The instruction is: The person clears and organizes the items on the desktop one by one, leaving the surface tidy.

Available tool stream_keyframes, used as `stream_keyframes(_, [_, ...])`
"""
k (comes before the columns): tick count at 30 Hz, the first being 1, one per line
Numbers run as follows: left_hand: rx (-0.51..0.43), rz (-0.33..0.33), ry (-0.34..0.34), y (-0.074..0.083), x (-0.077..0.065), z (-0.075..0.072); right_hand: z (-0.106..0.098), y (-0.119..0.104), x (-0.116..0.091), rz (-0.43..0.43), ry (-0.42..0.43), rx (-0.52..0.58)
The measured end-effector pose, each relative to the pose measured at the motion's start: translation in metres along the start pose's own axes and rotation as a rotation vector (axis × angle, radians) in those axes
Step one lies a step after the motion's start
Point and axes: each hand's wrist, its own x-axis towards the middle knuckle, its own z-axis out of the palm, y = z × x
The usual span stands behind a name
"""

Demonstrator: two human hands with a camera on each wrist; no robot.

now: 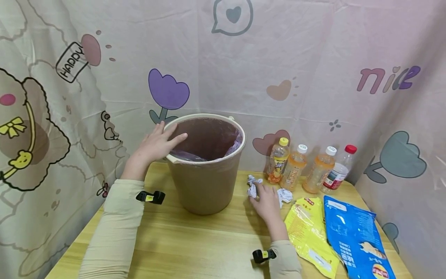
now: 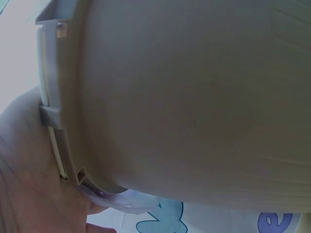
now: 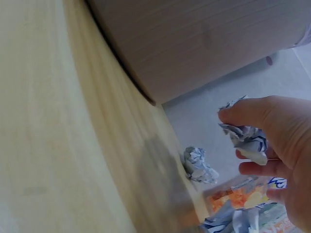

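- Yellow, shiny film snack bag point(image 1: 306, 228) and blue, shiny film snack bag point(image 1: 353, 232) lie flat side by side, near right; probably light, slick, floppy. Take by a corner.
- Right hand point(image 1: 267, 205): narrow, thumb and fingers pinching a white-and-grey crumpled paper ball point(image 3: 247, 143); how tightly, can't tell.
- Held ball should be almost weightless, soft, springy, not slippery, hard to damage; a light pinch across the middle is enough.
- Two loose crumpled paper balls point(image 3: 197, 165) rest on the pale wooden table point(image 1: 195, 248), near the held one; same handling, pinch from above.
- Left hand point(image 1: 155, 143): wide, fingers straight, resting on the rim of a tall brown plastic bin point(image 1: 205, 186), left of the paper.
- Bin looks stiff, likely light enough to tip; steady at the rim. Thin purplish film liner point(image 1: 236, 145) could snag.
- Four clear plastic bottles point(image 1: 294, 170), right rear, upright: smooth, probably squeezable; grip round the body.
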Motion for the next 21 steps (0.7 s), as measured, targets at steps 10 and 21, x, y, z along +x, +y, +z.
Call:
stream_keyframes(10, [-0.001, 0.009, 0.003, 0.003, -0.002, 0.000, -0.014, -0.004, 0.001, 0.034, 0.096, 0.019])
stream_keyframes(21, [-0.008, 0.010, 0.003, 0.001, 0.000, 0.000, -0.036, -0.011, 0.002, 0.076, 0.134, 0.038])
